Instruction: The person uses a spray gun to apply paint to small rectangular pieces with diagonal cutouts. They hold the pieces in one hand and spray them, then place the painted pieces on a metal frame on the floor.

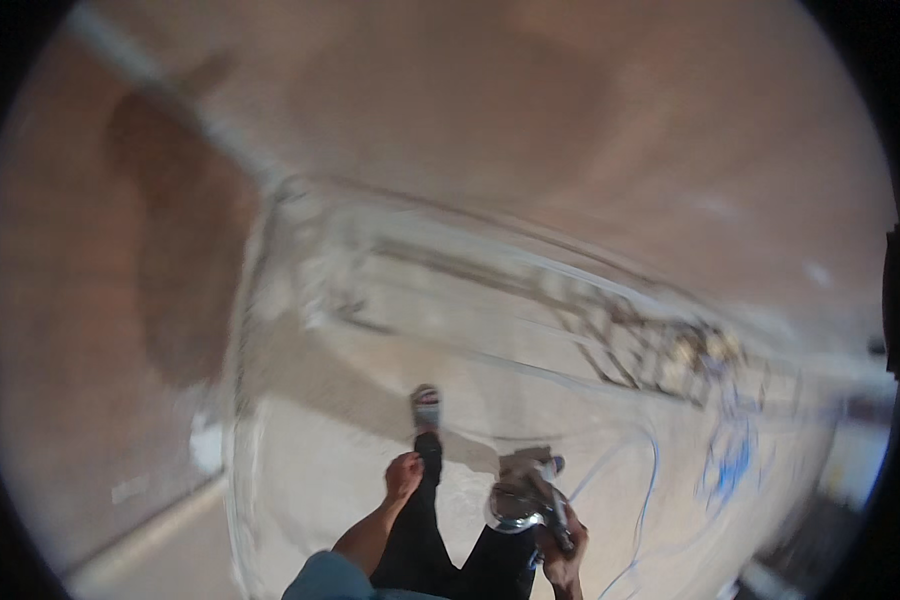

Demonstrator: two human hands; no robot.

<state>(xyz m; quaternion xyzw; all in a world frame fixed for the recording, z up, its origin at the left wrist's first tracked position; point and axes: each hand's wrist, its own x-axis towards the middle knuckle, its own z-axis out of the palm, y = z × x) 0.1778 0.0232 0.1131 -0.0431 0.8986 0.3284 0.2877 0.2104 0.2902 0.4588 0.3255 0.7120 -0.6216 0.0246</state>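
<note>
My right hand [567, 545] is closed around the dark handle of a hand-held tool [515, 508] with a shiny, rounded metal part. The tool hangs in front of my right thigh, and blur hides its exact kind. A thin blue hose or cable [654, 480] loops over the floor to its right; whether it joins the tool cannot be made out. My left hand [404, 475] hangs beside my left leg with its fingers curled in, and nothing shows in it. A sandalled foot [426, 400] is forward on the floor.
Brownish walls [450, 110] rise ahead and to the left, meeting at a corner. Along the far wall lie long, blurred frame-like pieces [450, 265]. A tangle of blue line [732, 465] lies at the right. Dark objects [810, 550] stand at the lower right.
</note>
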